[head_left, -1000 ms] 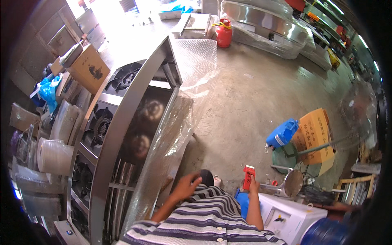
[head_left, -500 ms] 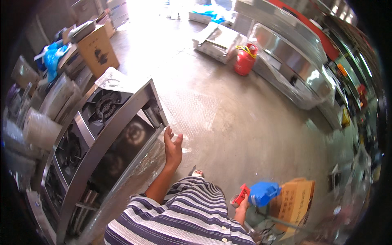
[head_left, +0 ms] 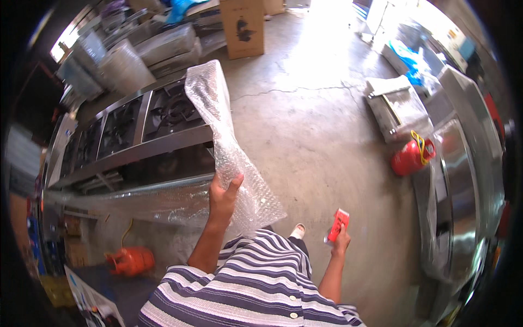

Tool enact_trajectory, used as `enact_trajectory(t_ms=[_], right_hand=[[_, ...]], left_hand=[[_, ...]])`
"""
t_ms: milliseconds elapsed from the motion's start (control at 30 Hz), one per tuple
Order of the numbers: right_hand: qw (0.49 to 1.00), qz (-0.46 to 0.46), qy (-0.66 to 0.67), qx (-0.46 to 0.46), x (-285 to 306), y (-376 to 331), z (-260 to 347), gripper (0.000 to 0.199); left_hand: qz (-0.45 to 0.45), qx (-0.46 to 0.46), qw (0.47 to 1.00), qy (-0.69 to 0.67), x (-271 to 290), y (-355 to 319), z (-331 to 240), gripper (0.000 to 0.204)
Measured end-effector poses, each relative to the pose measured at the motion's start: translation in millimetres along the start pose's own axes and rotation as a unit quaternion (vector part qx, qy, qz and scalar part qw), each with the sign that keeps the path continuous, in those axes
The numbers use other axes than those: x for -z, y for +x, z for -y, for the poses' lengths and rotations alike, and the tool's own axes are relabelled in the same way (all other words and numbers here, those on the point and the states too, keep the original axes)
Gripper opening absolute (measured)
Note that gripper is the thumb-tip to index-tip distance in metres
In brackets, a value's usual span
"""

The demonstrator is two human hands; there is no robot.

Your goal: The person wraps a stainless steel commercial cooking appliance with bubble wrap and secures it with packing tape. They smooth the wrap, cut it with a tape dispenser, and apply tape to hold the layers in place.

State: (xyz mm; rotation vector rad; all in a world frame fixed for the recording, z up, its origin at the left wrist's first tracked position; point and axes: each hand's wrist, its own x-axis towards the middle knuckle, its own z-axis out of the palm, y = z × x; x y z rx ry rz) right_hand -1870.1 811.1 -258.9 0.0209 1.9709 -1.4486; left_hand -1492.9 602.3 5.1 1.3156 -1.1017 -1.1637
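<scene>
My left hand (head_left: 222, 200) is closed on a strip of clear bubble wrap (head_left: 231, 158), its thumb raised against the sheet. From there the wrap runs up over the near right end of a steel gas stove (head_left: 136, 144), and its loose corner spreads to the right of the hand. Several black burners show on the stove's top. More clear wrap (head_left: 163, 204) stretches along the stove's front side. Out to the right, my right hand (head_left: 341, 241) grips a red tape dispenser (head_left: 339, 224), held above the floor and apart from the stove.
A red gas cylinder (head_left: 408, 157) with a yellow hose stands right, by wrapped steel units (head_left: 463, 191). An orange cylinder (head_left: 131, 261) lies at lower left. A tall cardboard box (head_left: 242, 32) and wrapped goods (head_left: 169, 46) are behind the stove. Concrete floor (head_left: 305, 136) lies between.
My left hand, open beside the stove's corner before, now grips the bubble wrap, which has come up over the stove's end. The view has turned left. The tape dispenser stays in my right hand.
</scene>
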Motion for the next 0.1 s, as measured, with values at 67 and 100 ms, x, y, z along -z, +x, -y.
enact_trajectory(t_ms=[67, 100], right_hand=[[0.991, 0.105, -0.067, 0.039, -35, 49, 54, 0.041], [0.98, 0.156, -0.105, 0.063, -52, 73, 75, 0.041]], left_hand=[[-0.014, 0.003, 1.0, 0.015, 0, -8, -3, 0.06], [-0.03, 0.009, 0.998, 0.051, 4, -12, -4, 0.06]])
